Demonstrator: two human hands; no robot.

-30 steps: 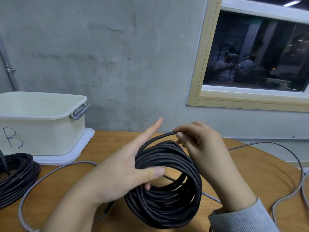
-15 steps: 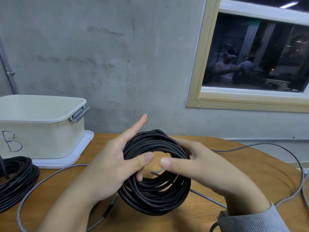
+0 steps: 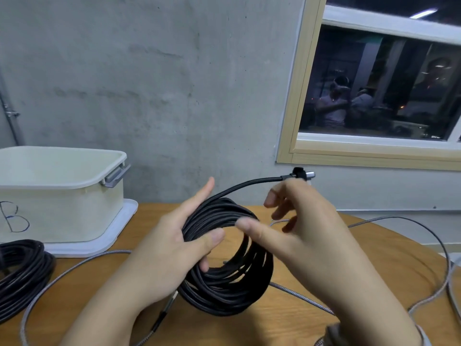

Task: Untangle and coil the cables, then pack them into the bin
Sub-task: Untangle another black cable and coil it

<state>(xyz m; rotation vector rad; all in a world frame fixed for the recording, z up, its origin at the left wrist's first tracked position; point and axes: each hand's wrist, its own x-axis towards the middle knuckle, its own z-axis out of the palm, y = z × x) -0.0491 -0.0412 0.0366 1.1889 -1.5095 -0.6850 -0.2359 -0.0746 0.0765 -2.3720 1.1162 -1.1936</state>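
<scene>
We are gripping the black cable coil (image 3: 224, 265) in our left hand (image 3: 172, 248); our right hand (image 3: 299, 233), fingers loosely spread, is carrying its plug end (image 3: 299, 174) above the tabletop (image 3: 287, 318).

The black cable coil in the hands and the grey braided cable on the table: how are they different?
The black cable coil is wound in many tight loops; the grey braided cable lies loose in wide curves. The black cable coil is held above the table by the left hand, while the grey braided cable rests on the wood. The coil's jacket is smooth, the braided cable's woven. Both show a metal connector end.
</scene>
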